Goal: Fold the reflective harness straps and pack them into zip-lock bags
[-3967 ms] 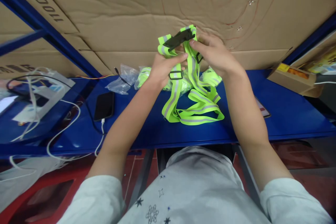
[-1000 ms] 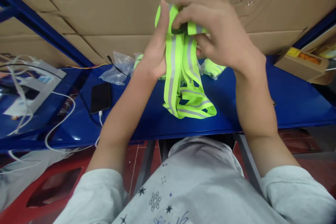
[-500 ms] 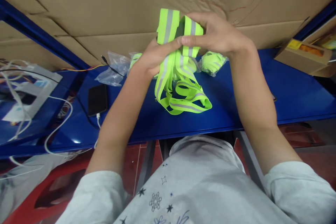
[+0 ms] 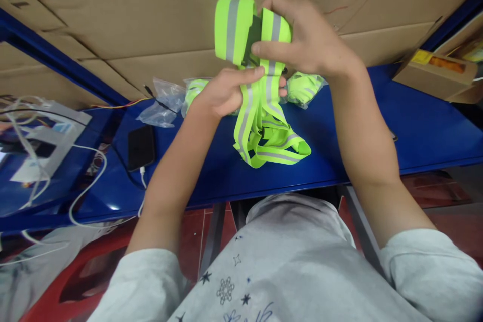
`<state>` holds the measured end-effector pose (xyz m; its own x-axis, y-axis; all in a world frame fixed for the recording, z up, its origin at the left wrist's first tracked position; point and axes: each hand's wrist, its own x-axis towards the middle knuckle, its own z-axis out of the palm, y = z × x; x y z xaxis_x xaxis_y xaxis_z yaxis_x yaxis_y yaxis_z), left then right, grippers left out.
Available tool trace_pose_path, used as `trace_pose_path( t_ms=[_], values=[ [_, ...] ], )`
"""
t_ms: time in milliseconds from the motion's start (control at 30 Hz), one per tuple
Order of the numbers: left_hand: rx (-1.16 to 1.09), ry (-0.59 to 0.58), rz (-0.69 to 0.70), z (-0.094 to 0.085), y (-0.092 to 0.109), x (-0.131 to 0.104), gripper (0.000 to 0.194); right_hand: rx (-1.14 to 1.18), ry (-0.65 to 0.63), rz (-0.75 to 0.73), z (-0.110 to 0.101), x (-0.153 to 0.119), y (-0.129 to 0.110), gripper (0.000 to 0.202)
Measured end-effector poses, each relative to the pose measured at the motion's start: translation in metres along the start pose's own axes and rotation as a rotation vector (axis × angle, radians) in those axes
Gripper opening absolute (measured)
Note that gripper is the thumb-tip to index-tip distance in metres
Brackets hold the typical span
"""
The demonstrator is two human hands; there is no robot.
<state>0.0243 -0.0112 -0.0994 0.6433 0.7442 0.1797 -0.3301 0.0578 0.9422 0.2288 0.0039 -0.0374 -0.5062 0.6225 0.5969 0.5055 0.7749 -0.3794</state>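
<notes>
A neon-yellow reflective strap [image 4: 247,110] with a grey stripe hangs from both my hands, its lower loops bunched over the blue table. My left hand [image 4: 230,88] is closed round the strap's middle, thumb on top and fingertips showing past the right side. Higher up, my right hand [image 4: 298,35] grips the wide folded band, with its thumb across the front and its fingers behind. A dark piece, perhaps a buckle [image 4: 254,35], shows between the two upper loops. Behind the hands lie more neon straps in clear bags [image 4: 304,88].
A black phone [image 4: 141,147] on a white cable lies at the left of the blue table [image 4: 211,176]. Near it are an empty clear bag [image 4: 162,103] and a white box [image 4: 56,131] with cables. An open carton [image 4: 437,75] stands at the right; cardboard [image 4: 158,15] lines the back.
The folded upper band has risen and its left loop has spread outward. My left hand has slid lower onto the hanging straps, and its thumb has parted from the right thumb.
</notes>
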Motion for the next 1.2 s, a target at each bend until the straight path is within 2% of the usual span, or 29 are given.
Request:
trace_pose_path(
  t_ms=[100, 200, 300, 433, 467, 533, 567, 600, 667, 767, 833, 867, 933, 1000, 1033, 1067, 1133, 1200],
  values=[
    [0.077, 0.006, -0.004, -0.003, 0.000, -0.001, 0.021, 0.050, -0.029, -0.108, -0.003, 0.000, 0.006, 0.046],
    [0.184, -0.074, -0.015, -0.006, -0.001, 0.000, 0.024, 0.080, 0.081, -0.267, -0.009, 0.001, 0.014, 0.056],
    [0.209, -0.124, -0.031, -0.004, 0.002, 0.000, 0.030, 0.000, 0.214, -0.335, -0.013, 0.002, 0.016, 0.052],
    [0.059, -0.019, 0.016, 0.007, 0.016, -0.003, 0.026, -0.242, 0.270, -0.398, -0.007, 0.001, 0.004, 0.037],
    [0.042, 0.013, 0.020, 0.010, 0.021, -0.004, 0.034, -0.326, 0.283, -0.398, -0.004, 0.001, 0.001, 0.036],
    [0.049, 0.071, 0.020, 0.014, 0.027, -0.003, 0.070, -0.480, 0.276, -0.356, 0.004, 0.002, -0.005, 0.037],
    [0.060, 0.095, 0.018, 0.015, 0.028, -0.002, 0.083, -0.523, 0.238, -0.327, 0.008, 0.003, -0.007, 0.039],
    [0.063, 0.119, 0.023, 0.016, 0.029, -0.001, 0.088, -0.531, 0.177, -0.299, 0.010, 0.002, -0.008, 0.041],
    [0.033, 0.169, 0.046, 0.015, 0.027, 0.003, 0.079, -0.430, 0.037, -0.261, 0.010, 0.001, -0.009, 0.052],
    [-0.043, 0.233, 0.092, 0.011, 0.023, 0.004, 0.053, -0.129, -0.157, -0.244, 0.003, -0.003, -0.009, 0.073],
    [-0.046, 0.263, 0.079, 0.007, 0.021, 0.003, 0.041, 0.062, -0.221, -0.188, -0.004, -0.006, -0.010, 0.062],
    [-0.038, 0.270, 0.058, 0.006, 0.021, 0.003, 0.036, 0.146, -0.208, -0.147, -0.006, -0.007, -0.011, 0.053],
    [-0.016, 0.252, 0.014, 0.003, 0.021, 0.001, 0.035, 0.272, -0.066, -0.068, -0.009, -0.007, -0.012, 0.043],
    [0.013, 0.207, -0.012, 0.003, 0.020, 0.000, 0.037, 0.373, 0.098, 0.029, -0.009, -0.007, -0.010, 0.043],
    [0.030, 0.186, -0.025, 0.003, 0.020, 0.000, 0.037, 0.434, 0.108, 0.106, -0.008, -0.006, -0.009, 0.043],
    [0.048, 0.175, -0.034, 0.004, 0.019, -0.001, 0.036, 0.517, 0.062, 0.195, -0.007, -0.006, -0.008, 0.038],
    [0.075, 0.156, -0.053, 0.006, 0.019, -0.003, 0.033, 0.732, -0.145, 0.350, -0.004, -0.005, -0.007, 0.027],
    [0.076, 0.138, -0.045, 0.008, 0.019, -0.004, 0.034, 0.883, -0.264, 0.410, 0.000, -0.004, -0.009, 0.016]
  ],
)
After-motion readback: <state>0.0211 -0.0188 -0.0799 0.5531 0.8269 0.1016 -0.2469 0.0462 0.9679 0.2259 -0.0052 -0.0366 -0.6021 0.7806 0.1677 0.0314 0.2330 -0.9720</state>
